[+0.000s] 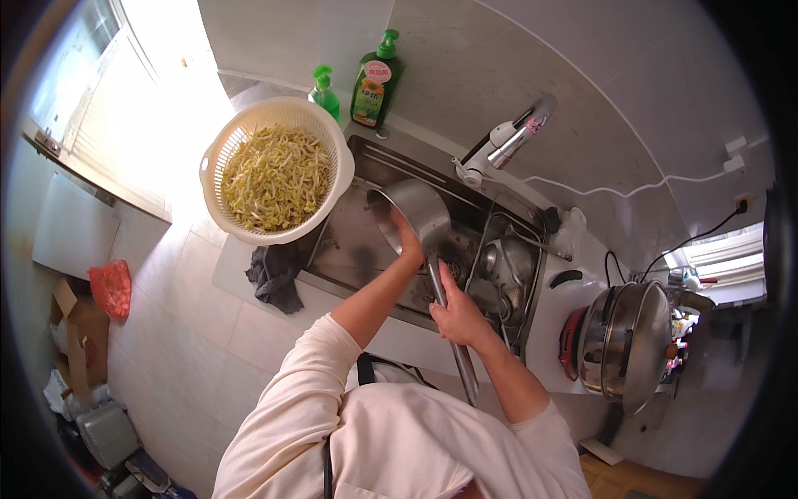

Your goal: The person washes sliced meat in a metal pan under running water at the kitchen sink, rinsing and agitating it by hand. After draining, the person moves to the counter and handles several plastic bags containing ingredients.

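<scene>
A large stainless-steel ladle (427, 212) is tilted on its side over the sink (349, 240), its mouth facing left. My right hand (460, 315) is closed around its long metal handle (462, 368), which slants down toward my body. My left hand (406, 234) reaches into the ladle's bowl; its fingers are partly hidden by the rim, so their grip is unclear. To the left, a cream plastic colander (340, 181) full of bean sprouts (277, 178) stands at the sink's left end.
A faucet (492, 156) rises behind the sink. Metal kitchenware (505, 262) sits in a rack on the right. Two green pump bottles (374, 87) stand by the wall. A dark cloth (277, 277) hangs over the counter edge. Farther right are a cucumber (566, 278) and a large lidded steel pot (623, 343).
</scene>
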`<action>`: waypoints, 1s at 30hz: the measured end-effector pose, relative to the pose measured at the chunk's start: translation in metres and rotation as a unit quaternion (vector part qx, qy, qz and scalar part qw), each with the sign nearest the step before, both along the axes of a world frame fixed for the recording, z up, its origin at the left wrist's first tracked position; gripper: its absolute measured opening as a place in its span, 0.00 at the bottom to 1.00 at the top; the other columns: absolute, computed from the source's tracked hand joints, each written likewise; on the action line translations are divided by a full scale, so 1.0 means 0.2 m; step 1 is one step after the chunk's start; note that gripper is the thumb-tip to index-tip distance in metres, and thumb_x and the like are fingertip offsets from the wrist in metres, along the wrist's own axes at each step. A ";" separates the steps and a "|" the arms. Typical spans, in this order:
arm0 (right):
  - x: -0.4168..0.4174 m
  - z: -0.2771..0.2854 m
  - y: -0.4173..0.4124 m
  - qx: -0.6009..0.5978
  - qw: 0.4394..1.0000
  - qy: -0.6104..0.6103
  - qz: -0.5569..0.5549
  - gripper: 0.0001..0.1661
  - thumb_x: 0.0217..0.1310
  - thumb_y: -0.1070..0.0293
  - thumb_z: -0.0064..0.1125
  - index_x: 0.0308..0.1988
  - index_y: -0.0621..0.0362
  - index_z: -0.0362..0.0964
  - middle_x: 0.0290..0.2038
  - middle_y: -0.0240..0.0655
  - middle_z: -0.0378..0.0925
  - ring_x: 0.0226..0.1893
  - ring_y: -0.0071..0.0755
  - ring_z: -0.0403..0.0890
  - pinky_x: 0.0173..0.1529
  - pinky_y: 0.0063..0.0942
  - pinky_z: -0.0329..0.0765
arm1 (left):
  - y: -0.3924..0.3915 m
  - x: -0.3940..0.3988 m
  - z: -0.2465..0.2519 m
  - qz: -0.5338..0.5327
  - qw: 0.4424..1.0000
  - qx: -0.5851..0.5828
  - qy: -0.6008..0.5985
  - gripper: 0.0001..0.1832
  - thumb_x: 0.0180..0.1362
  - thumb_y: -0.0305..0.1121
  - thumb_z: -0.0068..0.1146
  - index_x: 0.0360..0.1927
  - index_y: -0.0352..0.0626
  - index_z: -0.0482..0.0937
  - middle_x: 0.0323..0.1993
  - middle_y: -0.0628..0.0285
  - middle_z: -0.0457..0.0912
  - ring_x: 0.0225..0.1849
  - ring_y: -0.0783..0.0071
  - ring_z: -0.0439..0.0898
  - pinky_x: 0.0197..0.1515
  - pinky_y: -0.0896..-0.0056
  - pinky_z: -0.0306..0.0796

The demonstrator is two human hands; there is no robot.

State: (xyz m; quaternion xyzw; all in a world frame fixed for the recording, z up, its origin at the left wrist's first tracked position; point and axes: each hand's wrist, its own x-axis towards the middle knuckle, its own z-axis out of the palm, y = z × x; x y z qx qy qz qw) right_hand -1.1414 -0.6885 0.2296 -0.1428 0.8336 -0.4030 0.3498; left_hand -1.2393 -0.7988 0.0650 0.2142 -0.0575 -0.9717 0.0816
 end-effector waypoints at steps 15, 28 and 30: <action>0.04 0.13 -0.07 0.156 0.963 0.191 0.107 0.46 0.48 0.72 0.46 0.63 0.59 0.31 0.20 0.53 0.71 0.24 0.56 0.74 0.31 0.41 0.69 | 0.05 -0.04 0.07 -0.048 0.998 0.036 0.014 0.19 0.53 0.39 0.42 0.47 0.42 0.67 0.45 0.54 0.68 0.49 0.56 0.65 0.53 0.61 0.59; -0.05 -0.05 0.00 -0.215 0.944 -0.214 -0.131 0.41 0.52 0.76 0.43 0.64 0.53 0.35 0.20 0.31 0.63 0.11 0.20 0.63 0.15 0.17 0.61 | -0.14 0.04 0.31 0.047 0.603 -0.792 0.088 0.19 0.49 0.34 0.51 0.45 0.38 0.68 0.41 0.50 0.70 0.48 0.51 0.65 0.51 0.61 0.59; -0.06 -0.05 0.04 -0.260 0.915 -0.265 -0.159 0.42 0.51 0.76 0.43 0.64 0.53 0.36 0.21 0.33 0.64 0.11 0.22 0.63 0.15 0.17 0.60 | -0.15 0.05 0.34 0.007 0.604 -0.791 0.098 0.18 0.50 0.35 0.51 0.44 0.38 0.70 0.43 0.51 0.70 0.51 0.52 0.64 0.53 0.58 0.57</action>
